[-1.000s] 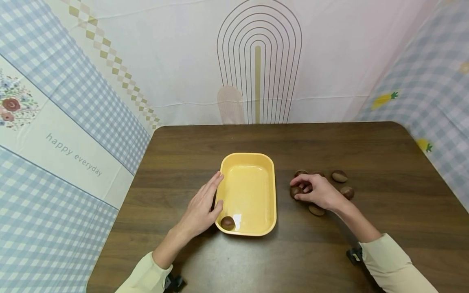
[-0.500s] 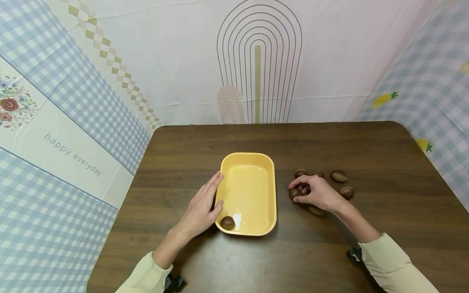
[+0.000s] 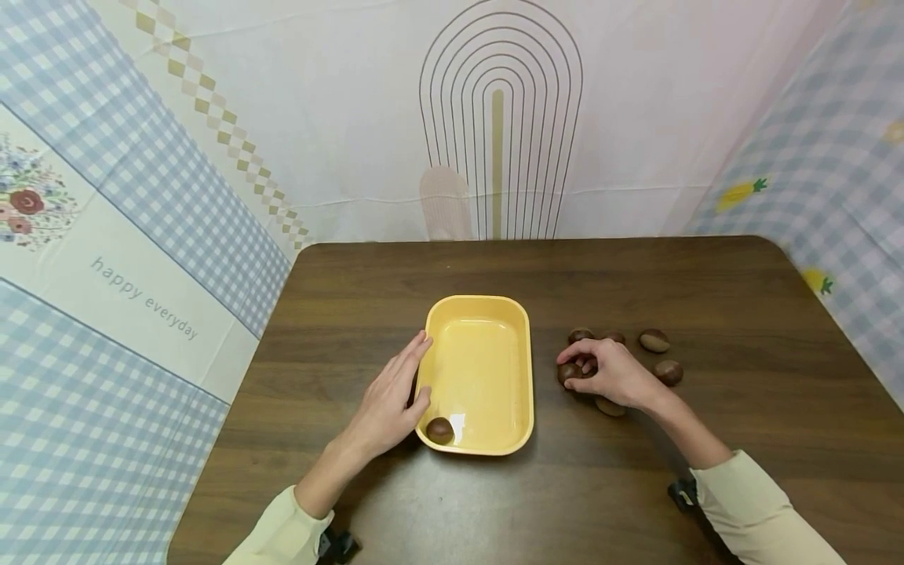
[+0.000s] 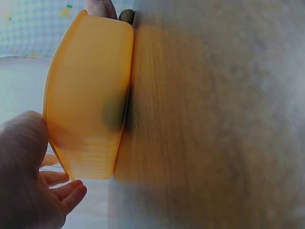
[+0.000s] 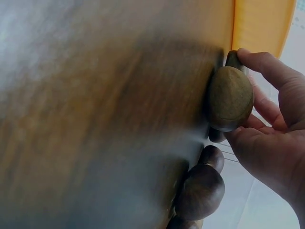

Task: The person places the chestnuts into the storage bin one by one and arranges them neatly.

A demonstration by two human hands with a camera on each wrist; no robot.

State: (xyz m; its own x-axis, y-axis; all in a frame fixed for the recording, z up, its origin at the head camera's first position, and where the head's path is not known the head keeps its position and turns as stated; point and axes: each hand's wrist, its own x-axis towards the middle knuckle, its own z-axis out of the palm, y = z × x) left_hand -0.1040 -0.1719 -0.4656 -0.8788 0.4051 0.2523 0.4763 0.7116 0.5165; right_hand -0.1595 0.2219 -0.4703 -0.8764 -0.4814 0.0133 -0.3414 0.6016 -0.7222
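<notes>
A yellow rectangular tray (image 3: 487, 377) stands on the brown table, with one chestnut (image 3: 439, 430) in its near left corner. My left hand (image 3: 384, 404) rests along the tray's left rim, fingers extended; the left wrist view shows the tray's outer wall (image 4: 90, 90) beside it. To the right of the tray, my right hand (image 3: 613, 370) pinches a chestnut (image 3: 568, 373) between thumb and fingers, low at the table. In the right wrist view that chestnut (image 5: 233, 59) is mostly covered by a nearer chestnut (image 5: 231, 98).
Several loose chestnuts surround the right hand: one at the back (image 3: 654, 340), another chestnut (image 3: 668, 372) beside the wrist, and one chestnut (image 3: 610, 406) partly under the palm. A patterned cloth (image 3: 367, 118) hangs behind the table (image 3: 353, 275).
Over the last second my right fingers have shifted slightly left with the pinched chestnut. My left hand and the tray have stayed in place.
</notes>
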